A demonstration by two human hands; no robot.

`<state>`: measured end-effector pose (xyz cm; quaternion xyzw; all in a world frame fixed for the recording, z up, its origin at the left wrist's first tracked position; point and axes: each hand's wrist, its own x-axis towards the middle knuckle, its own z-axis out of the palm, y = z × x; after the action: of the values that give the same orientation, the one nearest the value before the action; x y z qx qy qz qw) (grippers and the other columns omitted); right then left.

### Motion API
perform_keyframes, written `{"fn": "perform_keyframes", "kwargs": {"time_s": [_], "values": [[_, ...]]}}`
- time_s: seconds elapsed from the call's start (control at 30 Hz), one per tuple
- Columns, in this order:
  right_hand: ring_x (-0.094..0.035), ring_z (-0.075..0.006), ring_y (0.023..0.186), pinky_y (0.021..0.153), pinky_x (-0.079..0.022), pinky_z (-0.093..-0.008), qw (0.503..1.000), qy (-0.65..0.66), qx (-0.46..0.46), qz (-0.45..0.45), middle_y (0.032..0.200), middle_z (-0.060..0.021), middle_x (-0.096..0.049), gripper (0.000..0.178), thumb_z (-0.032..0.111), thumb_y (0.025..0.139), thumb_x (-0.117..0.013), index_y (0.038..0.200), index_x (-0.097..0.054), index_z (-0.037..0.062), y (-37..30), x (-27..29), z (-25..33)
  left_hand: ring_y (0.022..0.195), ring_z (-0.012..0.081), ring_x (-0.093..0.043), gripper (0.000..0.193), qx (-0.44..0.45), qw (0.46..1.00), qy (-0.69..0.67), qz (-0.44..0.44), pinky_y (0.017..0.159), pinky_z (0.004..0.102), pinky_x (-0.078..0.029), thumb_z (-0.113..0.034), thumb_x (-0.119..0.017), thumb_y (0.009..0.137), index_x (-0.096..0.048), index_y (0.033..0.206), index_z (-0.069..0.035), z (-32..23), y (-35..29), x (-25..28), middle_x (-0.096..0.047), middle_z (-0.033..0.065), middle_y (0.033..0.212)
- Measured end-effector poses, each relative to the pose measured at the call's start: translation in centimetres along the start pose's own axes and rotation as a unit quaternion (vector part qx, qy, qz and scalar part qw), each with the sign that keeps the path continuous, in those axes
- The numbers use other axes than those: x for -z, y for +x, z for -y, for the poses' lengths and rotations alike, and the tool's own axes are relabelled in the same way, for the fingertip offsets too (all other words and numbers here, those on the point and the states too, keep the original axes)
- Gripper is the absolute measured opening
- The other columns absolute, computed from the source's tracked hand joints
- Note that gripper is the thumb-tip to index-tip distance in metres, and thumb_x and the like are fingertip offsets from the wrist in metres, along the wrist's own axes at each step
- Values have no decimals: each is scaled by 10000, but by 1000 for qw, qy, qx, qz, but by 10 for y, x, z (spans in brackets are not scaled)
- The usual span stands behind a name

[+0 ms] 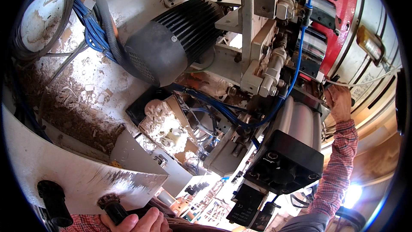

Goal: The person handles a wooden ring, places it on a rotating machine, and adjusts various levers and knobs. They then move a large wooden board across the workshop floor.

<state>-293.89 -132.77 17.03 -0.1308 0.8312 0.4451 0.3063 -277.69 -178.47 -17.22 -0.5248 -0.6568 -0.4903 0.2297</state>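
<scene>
Reaches up with the right hand [339, 104], curled at a small black piece [332, 80]; cannot tell whether clamped. Has a silver metal cylinder [297, 121] just left and below, with long axis rising rightward from a square black end cap [285, 163]. Rests the left hand [145, 223], farther off, by a ribbed black knob [113, 208], with grip unclear.

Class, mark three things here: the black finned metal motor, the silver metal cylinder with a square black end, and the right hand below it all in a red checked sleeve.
Black finned motor [176, 38]: head view, where smooth cover meets fins.
Silver cylinder [297, 122]: head view, barrel.
Right hand [339, 103]: head view, back.
</scene>
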Motion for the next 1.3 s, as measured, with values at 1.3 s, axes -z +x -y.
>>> {"fn": "perform_keyframes", "kwargs": {"time_s": [1.3], "values": [[-583, -430, 937, 835, -470, -509, 999, 27, -29, -10, 1004, -222, -631, 320, 43, 830, -650, 1148, -640, 11, -3, -7, -3, 1003, 217, -733, 220, -58, 998, -17, -16, 936, 475, -470, -282, -543, 916, -687, 909, -115, 11, -5, 2, -743, 18, 920]]}}
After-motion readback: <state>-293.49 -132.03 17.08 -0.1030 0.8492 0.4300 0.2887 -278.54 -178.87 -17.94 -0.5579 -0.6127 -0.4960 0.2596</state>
